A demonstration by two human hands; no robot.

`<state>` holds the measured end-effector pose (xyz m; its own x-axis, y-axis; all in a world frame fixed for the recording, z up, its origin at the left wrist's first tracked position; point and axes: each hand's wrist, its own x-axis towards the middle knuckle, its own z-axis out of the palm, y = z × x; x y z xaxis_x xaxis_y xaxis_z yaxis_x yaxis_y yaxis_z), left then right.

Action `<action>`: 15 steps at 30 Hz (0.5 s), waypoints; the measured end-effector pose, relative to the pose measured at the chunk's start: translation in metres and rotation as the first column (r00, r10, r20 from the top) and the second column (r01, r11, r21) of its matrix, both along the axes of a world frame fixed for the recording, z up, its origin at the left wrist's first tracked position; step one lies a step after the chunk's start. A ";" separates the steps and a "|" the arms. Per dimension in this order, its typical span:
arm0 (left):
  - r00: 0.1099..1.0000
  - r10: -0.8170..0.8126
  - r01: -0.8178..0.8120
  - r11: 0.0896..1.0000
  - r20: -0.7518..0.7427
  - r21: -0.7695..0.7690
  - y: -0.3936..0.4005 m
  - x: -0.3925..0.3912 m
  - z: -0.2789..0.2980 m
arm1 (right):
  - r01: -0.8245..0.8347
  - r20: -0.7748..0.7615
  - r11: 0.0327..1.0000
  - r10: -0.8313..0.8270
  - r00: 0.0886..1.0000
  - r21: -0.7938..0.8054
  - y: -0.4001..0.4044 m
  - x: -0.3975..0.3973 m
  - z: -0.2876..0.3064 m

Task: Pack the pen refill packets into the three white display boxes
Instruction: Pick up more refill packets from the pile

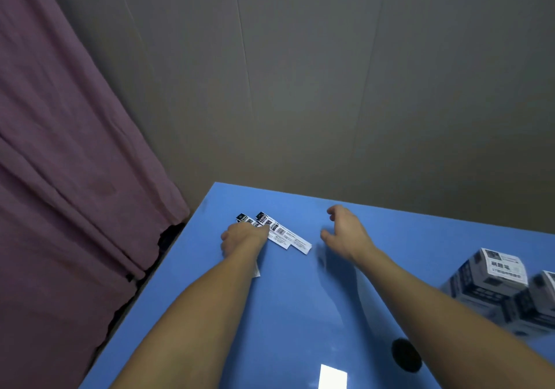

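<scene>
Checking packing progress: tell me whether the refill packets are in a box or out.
Out: the refill packets lie flat on the blue table under the left hand.

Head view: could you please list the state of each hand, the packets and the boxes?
Left hand: resting on the packets, fingers hidden.
Right hand: open, loosely curled, holding nothing, above the blue table.
Pen refill packets: lying flat, overlapping, unpacked.
White display boxes: standing at right, two visible, contents unseen.
</scene>
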<state>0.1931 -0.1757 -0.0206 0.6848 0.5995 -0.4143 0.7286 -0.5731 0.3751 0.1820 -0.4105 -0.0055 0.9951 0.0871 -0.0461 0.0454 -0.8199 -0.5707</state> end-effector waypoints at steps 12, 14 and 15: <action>0.979 -0.116 0.139 0.982 -0.170 0.130 0.001 0.006 0.008 | -0.077 0.117 0.990 0.063 0.991 0.121 -0.001 -0.012 0.003; 0.971 -0.133 0.154 0.984 -0.197 0.094 0.003 -0.001 0.009 | -0.097 0.107 0.989 0.085 0.991 0.116 0.003 -0.015 0.003; 0.966 -0.144 0.170 0.979 -0.213 0.109 0.004 -0.005 0.009 | -0.106 0.104 0.988 0.095 0.990 0.110 0.005 -0.017 0.002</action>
